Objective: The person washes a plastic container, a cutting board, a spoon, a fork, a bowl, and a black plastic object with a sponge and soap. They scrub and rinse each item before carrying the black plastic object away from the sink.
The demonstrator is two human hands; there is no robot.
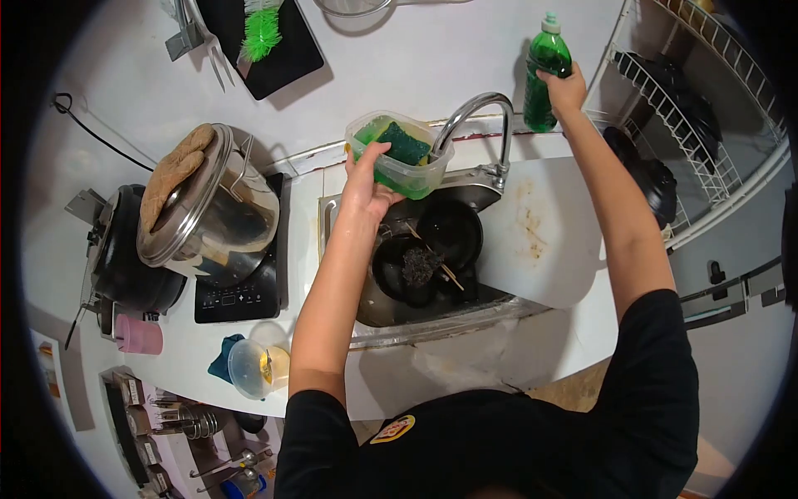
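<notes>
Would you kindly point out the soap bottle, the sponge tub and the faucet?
soap bottle (540, 100), head view, green body.
sponge tub (411, 176), head view, front wall.
faucet (482, 97), head view, curved spout.

No legible text, even on green bottle (542, 58)

arms outstretched, left hand (366, 181), right hand (566, 88) clasped

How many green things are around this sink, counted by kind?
Soap bottle, in the right hand: 1
Clear tub of green liquid, in the left hand: 1
Sponge, inside the tub: 1
Bristle brush, on the dark board at the top: 1
Total: 4
</notes>
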